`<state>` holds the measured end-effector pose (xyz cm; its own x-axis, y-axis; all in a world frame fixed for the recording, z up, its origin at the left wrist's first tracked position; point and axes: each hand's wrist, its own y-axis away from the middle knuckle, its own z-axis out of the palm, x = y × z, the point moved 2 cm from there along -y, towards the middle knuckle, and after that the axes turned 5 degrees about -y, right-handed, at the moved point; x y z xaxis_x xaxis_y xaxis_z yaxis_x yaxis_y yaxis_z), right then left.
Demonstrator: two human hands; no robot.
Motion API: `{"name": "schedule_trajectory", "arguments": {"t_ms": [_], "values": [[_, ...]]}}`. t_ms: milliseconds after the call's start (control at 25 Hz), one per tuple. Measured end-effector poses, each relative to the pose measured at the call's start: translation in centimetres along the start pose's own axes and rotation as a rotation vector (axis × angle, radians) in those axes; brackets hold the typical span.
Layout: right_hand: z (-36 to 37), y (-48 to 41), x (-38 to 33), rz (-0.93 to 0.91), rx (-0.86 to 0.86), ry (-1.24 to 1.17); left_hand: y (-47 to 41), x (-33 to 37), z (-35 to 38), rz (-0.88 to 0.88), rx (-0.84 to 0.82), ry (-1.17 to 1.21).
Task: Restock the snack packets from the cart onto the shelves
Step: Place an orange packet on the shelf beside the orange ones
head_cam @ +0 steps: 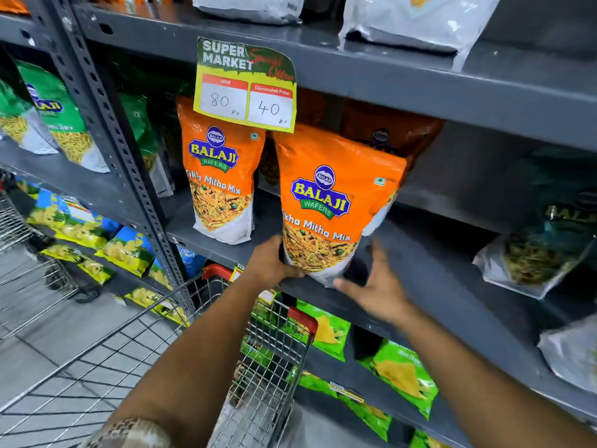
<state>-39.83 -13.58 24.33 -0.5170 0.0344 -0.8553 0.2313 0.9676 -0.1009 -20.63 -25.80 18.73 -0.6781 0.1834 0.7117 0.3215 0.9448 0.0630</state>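
I see my left hand (pixel 269 265) wrapped around the lower left corner of an orange Balaji packet (pixel 332 202), fingers curled behind its base, holding it upright on the front edge of the grey shelf (pixel 452 286). My right hand (pixel 378 287) sits just beside the packet's lower right corner with fingers spread and blurred; I cannot tell whether it touches the bag. A second orange packet (pixel 219 176) of the same mix stands to the left on the same shelf, apart from the held one, and darker orange bags stand behind both. A price tag (pixel 245 85) hangs from the shelf above, reading 80 and 40. The wire cart (pixel 265 360) with red corner caps is below my arms, against the rack. Green snack packets (pixel 400 376) lie on the lower shelf.
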Motion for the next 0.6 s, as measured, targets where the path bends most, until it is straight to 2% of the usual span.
{"name": "schedule_trajectory", "arguments": {"t_ms": [80,200,360,440,520,560,600], "values": [[2.7,-0.7,3.0,0.01,-0.103,0.047,0.0,-0.1,-0.1,0.008,0.007,0.003],[3.8,-1.6,4.3,0.052,0.019,0.104,0.4,0.2,-0.1,0.041,0.036,-0.002],[3.5,-0.6,3.7,0.045,0.006,0.133,0.5,0.0,0.3,0.095,0.051,0.055],[2.0,1.6,3.2,0.047,0.04,0.134,1.2,-0.8,1.2,0.154,0.227,0.104],[-1.6,5.5,3.9,0.046,0.144,0.085,4.7,-0.1,3.9,0.221,0.503,-0.103],[-3.9,7.8,5.1,0.027,0.228,0.066,7.3,1.5,6.1,0.332,0.564,-0.198],[-6.5,10.2,6.5,0.004,0.333,0.066,10.3,4.0,8.6,0.475,0.554,-0.213]]}}
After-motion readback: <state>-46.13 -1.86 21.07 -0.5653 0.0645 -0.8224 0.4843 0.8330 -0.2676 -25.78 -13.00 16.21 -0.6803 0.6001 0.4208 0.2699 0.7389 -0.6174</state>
